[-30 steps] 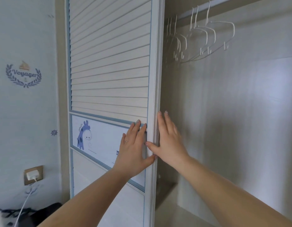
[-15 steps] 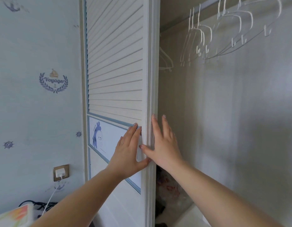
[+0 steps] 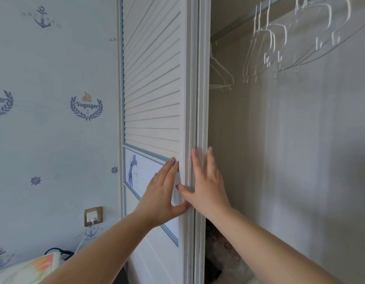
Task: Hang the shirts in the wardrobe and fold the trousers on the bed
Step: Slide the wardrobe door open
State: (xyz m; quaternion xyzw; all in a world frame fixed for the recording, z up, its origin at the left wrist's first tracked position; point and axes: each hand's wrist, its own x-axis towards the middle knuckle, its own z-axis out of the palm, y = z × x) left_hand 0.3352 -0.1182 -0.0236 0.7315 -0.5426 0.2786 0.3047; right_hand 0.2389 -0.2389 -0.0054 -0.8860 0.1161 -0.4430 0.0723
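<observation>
A white louvred sliding wardrobe door (image 3: 153, 83) stands in the middle of the view. My left hand (image 3: 163, 193) lies flat on its front panel, fingers straight. My right hand (image 3: 206, 185) presses flat against the door's right edge frame (image 3: 195, 78), thumb hooked on the front of the frame. To the right the wardrobe interior (image 3: 290, 160) is open, and several white wire hangers (image 3: 280, 44) hang bare from the rail (image 3: 239, 25) at the top. No shirts or trousers are in view.
Blue nautical wallpaper (image 3: 54, 99) fills the left, with a wall socket and white charger (image 3: 93, 216) low down. A colourful pillow or cushion (image 3: 28, 269) shows at the bottom left. Bagged items (image 3: 224, 255) lie dark on the wardrobe floor.
The door has slid left under both hands, uncovering more of the wardrobe interior and one more hanger. The view has also turned so more of the wallpaper shows.
</observation>
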